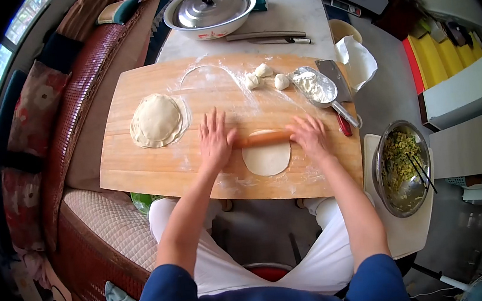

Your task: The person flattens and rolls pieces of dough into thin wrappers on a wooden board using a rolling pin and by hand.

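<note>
**Rolling pin lying crosswise on dough, both hands on its ends**

Landmark: wooden board [137, 167], on the desk [296, 3]. Rolling pin [266, 138] is in the board's near half, right of its middle. Long axis runs left-right, across the person's front, roughly parallel to the board's near edge; right end marginally farther out. One end points at each hand.

Left hand [214, 140]: palm down, fingers extended away from the body, open, thumb side at the pin's left end. Right hand [310, 137]: palm down on the right end, fingers spread, angled away and inward, not clenched. Any grip under the palms: cannot tell.

Dough round [267, 160] sits under the pin, most of it showing on the near side, a thin strip beyond.

On the board:
- left part: flat dough stack [157, 120]
- far side, right of middle: small dough lumps [264, 70]
- far right: metal scoop [319, 90] holding white flour, handle toward the near right; knife [331, 73] beside it, partly covered
- loose flour in patches

Beyond the board: lidded bowl [212, 31]. Right of the board: metal bowl [378, 180] of chopped green-yellow filling, dark chopsticks [422, 172] in it.
</note>
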The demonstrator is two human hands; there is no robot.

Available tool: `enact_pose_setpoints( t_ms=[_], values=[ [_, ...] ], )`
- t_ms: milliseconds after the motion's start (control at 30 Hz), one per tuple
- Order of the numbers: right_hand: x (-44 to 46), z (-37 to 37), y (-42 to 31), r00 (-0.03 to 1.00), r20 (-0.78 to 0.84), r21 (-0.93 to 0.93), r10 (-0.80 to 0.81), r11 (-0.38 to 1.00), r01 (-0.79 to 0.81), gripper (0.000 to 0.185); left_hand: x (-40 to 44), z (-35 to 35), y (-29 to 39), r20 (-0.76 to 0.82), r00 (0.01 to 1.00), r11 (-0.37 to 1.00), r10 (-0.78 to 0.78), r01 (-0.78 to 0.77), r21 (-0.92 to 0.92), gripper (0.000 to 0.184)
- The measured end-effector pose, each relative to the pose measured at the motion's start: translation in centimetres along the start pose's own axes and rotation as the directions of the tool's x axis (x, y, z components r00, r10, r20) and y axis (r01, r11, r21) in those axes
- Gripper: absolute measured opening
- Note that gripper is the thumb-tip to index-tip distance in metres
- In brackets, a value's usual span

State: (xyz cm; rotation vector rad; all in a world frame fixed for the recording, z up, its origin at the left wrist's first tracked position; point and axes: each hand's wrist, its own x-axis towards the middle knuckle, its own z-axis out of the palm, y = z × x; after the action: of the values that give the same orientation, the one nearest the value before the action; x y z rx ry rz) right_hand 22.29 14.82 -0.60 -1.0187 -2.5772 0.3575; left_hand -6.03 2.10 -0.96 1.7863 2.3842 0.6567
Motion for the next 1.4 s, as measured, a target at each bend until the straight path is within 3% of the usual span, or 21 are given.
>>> enact_pose_setpoints(
  t_ms=[67, 167, 200, 267, 333, 400, 467, 567, 667, 733, 833, 900, 967, 1067, 1200, 1267, 1333, 1400],
  values=[
    [0.8, 1.1, 1.9, 0.998, -0.020, 0.038, 0.061, 0.997, -0.060, 0.033, 2.2, 1.0, 0.0, -0.073, 0.996, 0.999, -0.052, 0.053, 0.011, 0.067],
    [-3.3, 0.0, 3.2, 1.000, -0.001, 0.029, 0.000, 1.000, 0.000, 0.035, -4.0, 0.6, 2.4, 0.061, 0.985, 0.984, 0.164, -0.159, -0.084, 0.069],
    [-5.4, 0.0, 3.3, 1.000, 0.014, 0.043, -0.022, 0.999, 0.022, 0.036, -7.2, -0.9, 3.7, 0.214, 0.957, 0.980, 0.197, -0.193, -0.039, 0.076],
    [-9.1, -1.7, 0.6, 0.998, 0.050, 0.020, -0.031, 0.999, 0.030, 0.037, -12.1, -2.4, 4.3, 0.277, 0.898, 0.939, 0.341, -0.310, -0.150, 0.080],
    [-9.0, -1.6, -0.6, 0.999, 0.039, -0.002, -0.027, 1.000, 0.027, 0.037, -11.2, -1.9, 3.3, 0.285, 0.915, 0.958, 0.286, -0.269, -0.098, 0.076],
    [-5.3, -0.9, -0.1, 0.996, -0.016, -0.070, -0.088, 0.994, 0.087, 0.037, -6.8, -0.6, 2.3, 0.156, 0.977, 0.989, 0.144, -0.147, 0.010, 0.070],
    [-1.4, -0.9, 0.4, 0.999, -0.013, -0.073, -0.032, 0.997, 0.031, 0.034, -1.2, 0.8, 0.5, 0.007, 1.000, 0.999, 0.028, -0.027, -0.044, 0.064],
    [0.3, 0.3, 2.1, 0.999, -0.020, -0.044, 0.044, 0.998, -0.044, 0.030, 1.9, 1.8, 0.9, -0.049, 0.997, 0.998, -0.055, 0.054, -0.023, 0.065],
    [-4.2, -0.2, 3.7, 0.999, 0.007, 0.034, 0.042, 0.999, -0.043, 0.030, -4.0, 0.5, 3.6, 0.061, 0.990, 0.987, 0.126, -0.119, -0.104, 0.068],
    [-9.0, -1.4, 2.1, 0.999, 0.043, 0.055, 0.006, 0.998, -0.009, 0.029, -10.1, -1.0, 5.2, 0.215, 0.941, 0.965, 0.260, -0.251, -0.070, 0.071],
    [-9.2, -2.9, 0.4, 0.995, 0.092, 0.035, -0.022, 0.999, 0.019, 0.031, -12.2, -1.9, 4.8, 0.277, 0.913, 0.954, 0.299, -0.278, -0.115, 0.071],
    [-6.6, -2.3, 0.3, 0.997, 0.059, -0.001, -0.058, 0.998, 0.058, 0.032, -8.0, -1.0, 3.7, 0.190, 0.968, 0.983, 0.165, -0.178, 0.054, 0.069],
    [-2.3, -0.9, 1.6, 0.999, 0.030, -0.010, -0.036, 0.999, 0.037, 0.032, -2.7, 0.1, 2.0, 0.062, 0.996, 0.996, 0.064, -0.067, 0.057, 0.066],
    [-1.5, -0.4, 2.9, 1.000, 0.005, 0.044, 0.025, 0.999, -0.025, 0.032, 1.0, 1.2, 1.9, 0.010, 1.000, 1.000, -0.006, 0.006, 0.013, 0.063],
    [-7.5, -1.3, 4.1, 0.999, 0.052, 0.109, 0.004, 0.994, -0.010, 0.034, -7.2, 0.3, 4.4, 0.131, 0.970, 0.978, 0.203, -0.194, -0.078, 0.070],
    [-9.9, -2.9, 1.8, 0.996, 0.093, 0.077, -0.006, 0.997, -0.001, 0.036, -12.3, -1.9, 5.4, 0.291, 0.916, 0.961, 0.275, -0.252, -0.115, 0.076],
    [-10.0, -3.0, 0.2, 0.996, 0.092, 0.039, -0.010, 0.999, 0.007, 0.037, -11.9, -1.3, 4.3, 0.255, 0.932, 0.966, 0.257, -0.250, -0.061, 0.076],
    [-6.0, -2.3, 0.4, 0.999, 0.034, -0.019, -0.042, 0.999, 0.043, 0.038, -7.3, -0.2, 2.8, 0.130, 0.981, 0.990, 0.143, -0.144, -0.006, 0.069]
  ],
)
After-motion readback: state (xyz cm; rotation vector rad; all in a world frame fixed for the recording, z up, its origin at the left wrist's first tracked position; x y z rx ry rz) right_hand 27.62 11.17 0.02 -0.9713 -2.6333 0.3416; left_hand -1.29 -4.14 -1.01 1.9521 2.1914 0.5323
